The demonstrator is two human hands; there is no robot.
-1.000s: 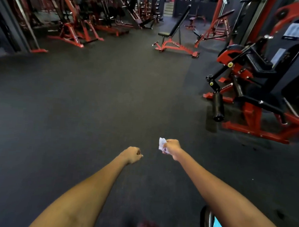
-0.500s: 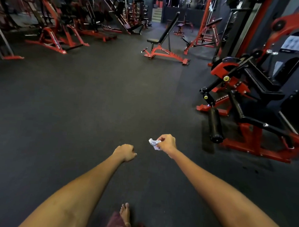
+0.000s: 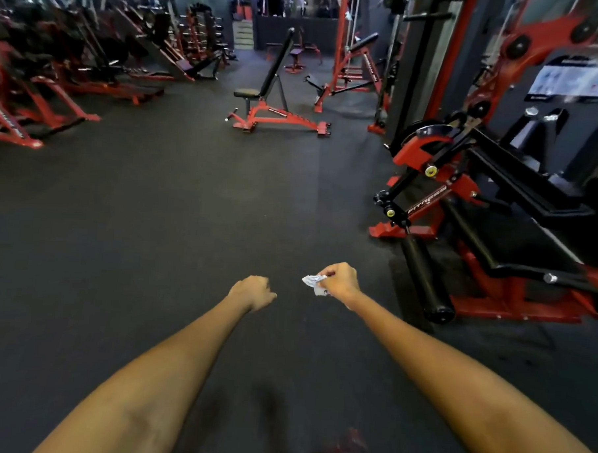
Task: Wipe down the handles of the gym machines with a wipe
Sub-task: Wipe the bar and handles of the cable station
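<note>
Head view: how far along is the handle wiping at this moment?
Done: nothing here shows a handle already wiped. In hand: the right hand pinches a crumpled white wipe over the bare floor; the left hand is fisted and holds nothing. Neither hand touches any equipment. Left: the red and black machine at right, the adjustable bench ahead and the machines beyond.

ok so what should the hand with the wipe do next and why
Probably carry the wipe toward the red machine on the right. The right hand pinches the crumpled wipe over bare floor, touching no handle, and that machine is the nearest one. The left hand is fisted and holds nothing.
</note>
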